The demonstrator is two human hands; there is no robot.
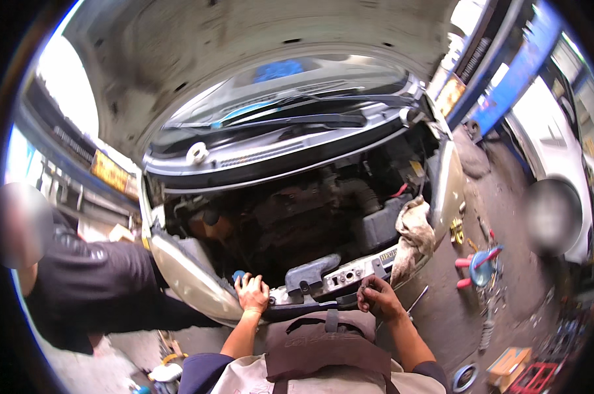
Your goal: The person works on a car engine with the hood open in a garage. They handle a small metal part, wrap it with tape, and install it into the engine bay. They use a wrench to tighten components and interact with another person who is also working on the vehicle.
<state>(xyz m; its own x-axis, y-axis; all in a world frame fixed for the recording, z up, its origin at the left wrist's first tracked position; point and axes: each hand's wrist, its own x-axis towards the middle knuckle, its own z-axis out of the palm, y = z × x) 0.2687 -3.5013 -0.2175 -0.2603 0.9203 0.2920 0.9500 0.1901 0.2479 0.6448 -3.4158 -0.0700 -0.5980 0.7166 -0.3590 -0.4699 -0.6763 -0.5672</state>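
Observation:
In front of me is a car's engine bay [277,223] with the hood [264,33] raised over it. My left hand [252,295] rests on the left part of the front crossmember, fingers a little apart. A round blue cap [239,274] sits right at its fingertips; the hand does not appear to grip it. My right hand [379,299] is closed just above the front edge, right of the hood latch [349,274]. Its thumb and fingers are pinched, and whatever they may hold is too small to make out. Between my hands lies a dark plastic air duct [310,270].
A stained rag [414,230] hangs over the right front corner. At the left stands a person in dark clothes [93,282]. Tools and a blue tray [482,268] lie on the floor at right, near a white car [550,138] and a blue lift post [517,72].

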